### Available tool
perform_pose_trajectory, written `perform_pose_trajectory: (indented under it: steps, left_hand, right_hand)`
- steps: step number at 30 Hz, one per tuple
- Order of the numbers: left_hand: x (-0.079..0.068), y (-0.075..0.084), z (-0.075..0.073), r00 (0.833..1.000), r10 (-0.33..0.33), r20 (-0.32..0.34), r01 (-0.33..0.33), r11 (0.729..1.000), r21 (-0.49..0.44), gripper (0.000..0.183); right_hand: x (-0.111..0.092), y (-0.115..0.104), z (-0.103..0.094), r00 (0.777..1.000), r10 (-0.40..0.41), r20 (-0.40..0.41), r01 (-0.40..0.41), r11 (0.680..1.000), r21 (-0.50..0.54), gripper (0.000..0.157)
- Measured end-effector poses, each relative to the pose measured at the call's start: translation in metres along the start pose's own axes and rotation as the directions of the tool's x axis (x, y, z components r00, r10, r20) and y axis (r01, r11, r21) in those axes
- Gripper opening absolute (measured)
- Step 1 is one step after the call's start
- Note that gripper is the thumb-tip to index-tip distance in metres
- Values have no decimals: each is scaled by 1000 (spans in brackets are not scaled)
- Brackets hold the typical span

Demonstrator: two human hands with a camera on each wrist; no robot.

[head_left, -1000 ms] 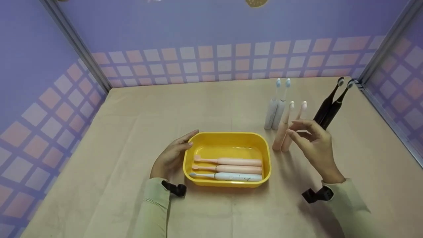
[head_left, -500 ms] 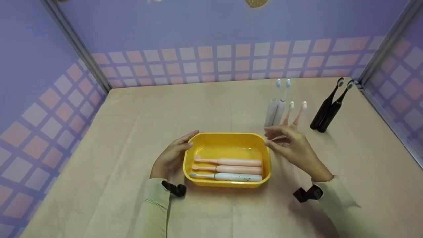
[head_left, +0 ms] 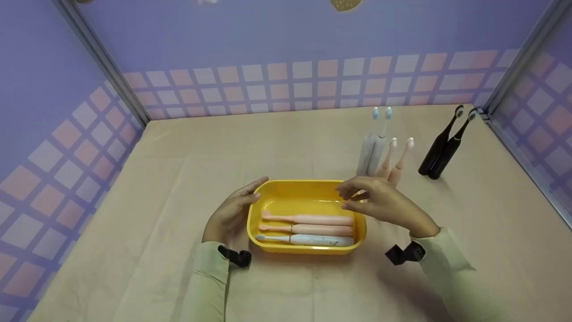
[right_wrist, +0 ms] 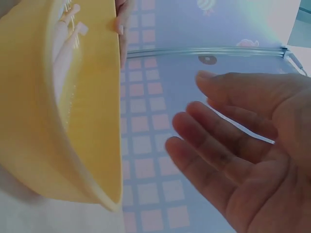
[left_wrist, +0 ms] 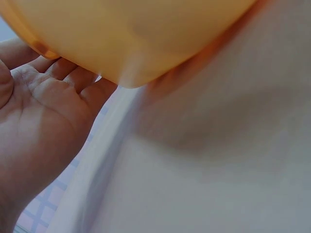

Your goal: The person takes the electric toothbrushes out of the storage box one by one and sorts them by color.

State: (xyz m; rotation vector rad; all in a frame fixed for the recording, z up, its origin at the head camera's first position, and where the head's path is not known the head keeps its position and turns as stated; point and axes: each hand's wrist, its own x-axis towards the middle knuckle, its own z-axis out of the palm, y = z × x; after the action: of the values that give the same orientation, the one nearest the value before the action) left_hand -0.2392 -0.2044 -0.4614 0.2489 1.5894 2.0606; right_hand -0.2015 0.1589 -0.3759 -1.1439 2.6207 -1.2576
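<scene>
In the head view a yellow plastic tub [head_left: 304, 249] holds two pink electric toothbrushes [head_left: 324, 219] and a white electric toothbrush [head_left: 321, 240], lying side by side. My left hand [head_left: 232, 210] grips the tub's left end, its thumb over the rim and its fingers along the outside wall; the left wrist view shows these fingers [left_wrist: 80, 77] against the wall. Over the tub's right rim hovers my right hand [head_left: 380, 201], with loosely bent fingers and nothing in them. Right behind it stand two pink toothbrushes [head_left: 397, 170], their lower parts hidden by the hand.
Two pale grey-white toothbrushes [head_left: 372, 152] stand upright behind the pink pair. Farther right are two black toothbrushes [head_left: 442, 152], also upright. A beige cloth [head_left: 201, 147] covers the table, with tiled-pattern walls [head_left: 290, 85] at its back and sides.
My right hand has moved left, from beside the standing pink toothbrushes to over the tub's right rim. My left hand and the toothbrushes have stayed in place.
</scene>
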Motion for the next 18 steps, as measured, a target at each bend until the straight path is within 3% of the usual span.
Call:
perform_pose_trajectory:
  steps: [4, 18]
  left_hand:
    - [0, 0, 0, 1000, 3, -8, -2, 1000, 15, 56]
    - [-1, 0, -1, 1000, 5, -8, -5, 1000, 14, 56]
  right_hand:
    - [4, -2, -3, 996, 21, 91, -18, 999, -33, 28]
    - [27, -9, 2, 965, 41, 261, 2, 987, -162, 29]
